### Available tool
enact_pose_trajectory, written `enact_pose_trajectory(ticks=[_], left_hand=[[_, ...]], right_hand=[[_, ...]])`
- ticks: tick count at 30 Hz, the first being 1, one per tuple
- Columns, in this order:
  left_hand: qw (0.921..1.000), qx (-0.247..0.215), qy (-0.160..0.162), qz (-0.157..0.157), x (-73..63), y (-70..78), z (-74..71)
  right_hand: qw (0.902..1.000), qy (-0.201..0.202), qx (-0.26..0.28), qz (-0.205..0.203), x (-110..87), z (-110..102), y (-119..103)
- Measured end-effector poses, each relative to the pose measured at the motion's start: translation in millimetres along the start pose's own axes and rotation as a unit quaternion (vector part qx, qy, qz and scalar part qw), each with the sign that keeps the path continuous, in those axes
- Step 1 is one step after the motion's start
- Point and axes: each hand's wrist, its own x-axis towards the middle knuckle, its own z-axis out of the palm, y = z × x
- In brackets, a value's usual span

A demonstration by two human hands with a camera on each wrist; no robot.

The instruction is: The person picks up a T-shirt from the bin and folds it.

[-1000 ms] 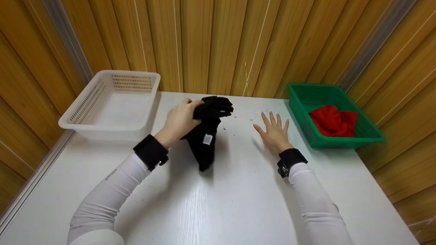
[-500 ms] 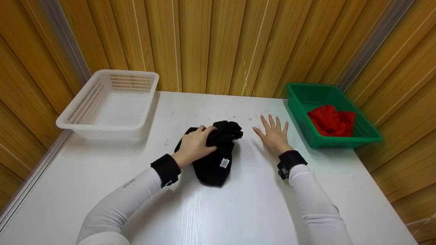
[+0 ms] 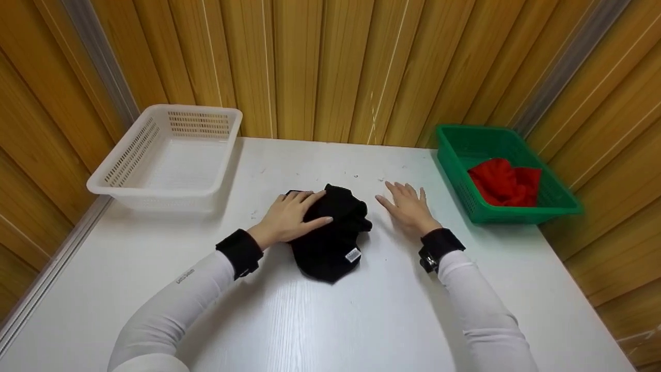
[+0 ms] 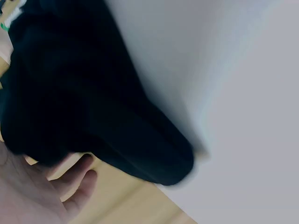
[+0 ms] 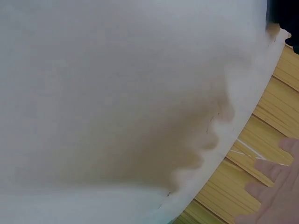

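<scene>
Black cloth [image 3: 328,250], matte, rumpled, at twelve o'clock on white table [image 3: 335,330]. Our left hand [image 3: 289,218], fingers extended, rests at its ten o'clock, hiding part; our right hand [image 3: 409,207], fingers spread, near two. Left-wrist view crops, blurs cloth.

On the white flat table [image 3: 382,325] we see a white rectangular plastic basket [image 3: 155,193] upper left, a crumpled black cloth [image 3: 328,253] mid-frame, and, upper right, a green rectangular plastic basket [image 3: 526,214] with a crumpled red cloth [image 3: 500,183] inside.
</scene>
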Motion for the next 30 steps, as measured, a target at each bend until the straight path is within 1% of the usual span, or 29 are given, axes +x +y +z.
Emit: enact_pose_trajectory(ticks=[2,5,7,9,12,15,17,20,22,24,27,28,30], left_hand=[[0.9998,-0.014,-0.010,0.008,0.1,-12.7,-1.0],[0.9979,-0.053,-0.038,0.007,-0.6,-30.4,-0.1],[0.9950,-0.083,-0.057,0.001,-1.4,-39.5,1.6],[0.9912,-0.109,-0.074,-0.006,-2.6,-46.2,3.5],[0.9857,-0.139,-0.094,-0.016,-3.1,-51.9,5.3],[0.9824,-0.153,-0.106,-0.015,-3.1,-53.7,4.7],[0.9840,-0.145,-0.103,-0.001,-3.7,-53.6,3.3],[0.9884,-0.117,-0.090,0.034,-6.4,-52.6,0.1],[0.9898,-0.102,-0.083,0.054,-8.8,-51.9,-2.3],[0.9901,-0.093,-0.077,0.072,-11.0,-51.5,-4.8],[0.9889,-0.089,-0.071,0.096,-13.3,-52.2,-9.6],[0.9880,-0.090,-0.070,0.105,-13.7,-52.9,-11.4],[0.9856,-0.103,-0.071,0.114,-14.6,-54.8,-15.9]], right_hand=[[0.9989,-0.021,0.036,-0.022,-0.8,0.5,-4.3],[0.9921,-0.062,0.098,-0.049,-4.7,3.4,-12.1],[0.9861,-0.092,0.128,-0.052,-8.2,6.4,-18.1],[0.9820,-0.112,0.142,-0.056,-11.8,10.1,-24.1],[0.9777,-0.122,0.151,-0.079,-15.3,16.4,-33.4],[0.9724,-0.115,0.168,-0.113,-16.6,21.1,-41.3],[0.9699,-0.103,0.175,-0.134,-17.2,22.6,-44.5],[0.9650,-0.085,0.187,-0.164,-17.0,23.1,-45.4],[0.9620,-0.078,0.193,-0.176,-16.7,21.4,-44.1],[0.9589,-0.079,0.201,-0.184,-16.7,17.3,-41.8],[0.9578,-0.085,0.202,-0.186,-17.2,7.3,-37.2],[0.9578,-0.089,0.202,-0.184,-17.4,3.2,-35.7],[0.9569,-0.096,0.207,-0.180,-18.0,-5.3,-32.2]])
